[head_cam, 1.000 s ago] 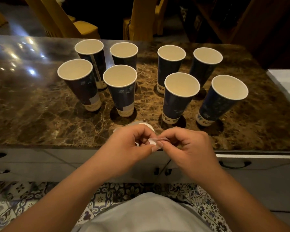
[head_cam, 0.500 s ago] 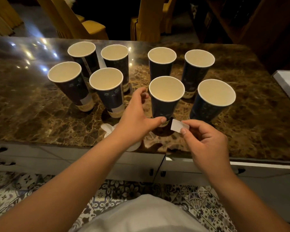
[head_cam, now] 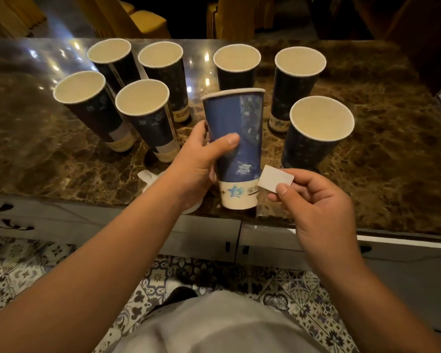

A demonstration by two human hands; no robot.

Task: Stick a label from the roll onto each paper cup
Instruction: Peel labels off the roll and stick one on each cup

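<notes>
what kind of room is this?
Probably a home or restaurant dining area: a polished marble counter over grey drawers, yellow upholstered chairs behind it, and a patterned tile floor.

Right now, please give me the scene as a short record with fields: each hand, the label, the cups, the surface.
left hand: left hand grips the held cup
right hand: right hand pinches the label
label: white, beside the held cup's lower part, not yet stuck on
other cups: seven upright; front-left cup and its neighbour show pale patches low down
surface: marble counter
</notes>
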